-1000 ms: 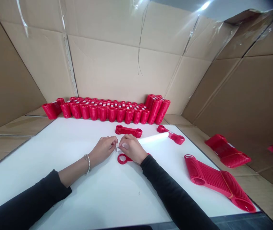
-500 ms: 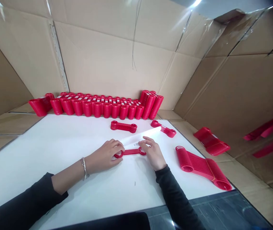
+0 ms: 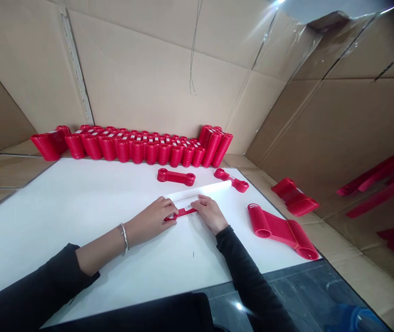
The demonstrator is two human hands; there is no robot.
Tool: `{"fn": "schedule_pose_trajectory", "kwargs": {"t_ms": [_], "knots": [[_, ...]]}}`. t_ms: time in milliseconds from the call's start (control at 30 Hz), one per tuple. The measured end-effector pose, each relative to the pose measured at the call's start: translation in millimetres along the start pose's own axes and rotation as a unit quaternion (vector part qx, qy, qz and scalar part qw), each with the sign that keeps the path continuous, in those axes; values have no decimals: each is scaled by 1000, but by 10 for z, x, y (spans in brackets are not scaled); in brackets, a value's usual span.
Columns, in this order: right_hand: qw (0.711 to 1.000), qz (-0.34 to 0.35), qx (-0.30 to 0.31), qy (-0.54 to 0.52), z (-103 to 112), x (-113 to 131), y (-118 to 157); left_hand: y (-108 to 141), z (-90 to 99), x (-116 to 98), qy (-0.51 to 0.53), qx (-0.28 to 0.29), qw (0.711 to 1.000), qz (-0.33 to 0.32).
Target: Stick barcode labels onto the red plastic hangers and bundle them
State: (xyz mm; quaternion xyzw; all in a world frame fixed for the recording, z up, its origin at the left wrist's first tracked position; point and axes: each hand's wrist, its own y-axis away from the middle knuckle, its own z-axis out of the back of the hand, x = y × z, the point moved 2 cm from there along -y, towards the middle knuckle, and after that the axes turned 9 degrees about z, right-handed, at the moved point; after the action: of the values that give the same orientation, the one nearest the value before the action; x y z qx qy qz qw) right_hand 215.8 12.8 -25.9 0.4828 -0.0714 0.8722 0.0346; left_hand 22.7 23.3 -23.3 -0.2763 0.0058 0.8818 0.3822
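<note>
A red plastic bar with ring-shaped ends [image 3: 185,211] lies on the white tabletop, slightly tilted. My left hand [image 3: 152,219] is closed around its left end and covers most of that ring. A small white printed label [image 3: 188,207] lies against the middle of the bar. At the label's right edge, the fingers of my right hand [image 3: 211,214] pinch together and hide the bar's right end. Just behind both hands is a white sheet with a curled edge [image 3: 214,187].
Stacks of labelled red bars [image 3: 138,151] line the back edge. Two small bundles, a left one [image 3: 176,177] and a right one [image 3: 240,184], lie behind the sheet. A long banded stack [image 3: 280,229] is at right, with another stack [image 3: 294,197] beyond it. Cardboard walls [image 3: 155,69] enclose the table.
My right hand has moved left and closed at the label, which now lies against the bar. The bar has tilted, its right end raised. The view has shifted slightly.
</note>
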Motion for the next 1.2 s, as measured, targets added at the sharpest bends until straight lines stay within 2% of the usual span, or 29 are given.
{"fn": "schedule_pose_trajectory", "kwargs": {"t_ms": [400,1200], "knots": [[999,-10,12,38,-39,-87,-35,-1,-10,5,7,11,1000,4],[994,-43,-5,98,-75,42,18,-2,-12,8,4,13,1000,10]]}}
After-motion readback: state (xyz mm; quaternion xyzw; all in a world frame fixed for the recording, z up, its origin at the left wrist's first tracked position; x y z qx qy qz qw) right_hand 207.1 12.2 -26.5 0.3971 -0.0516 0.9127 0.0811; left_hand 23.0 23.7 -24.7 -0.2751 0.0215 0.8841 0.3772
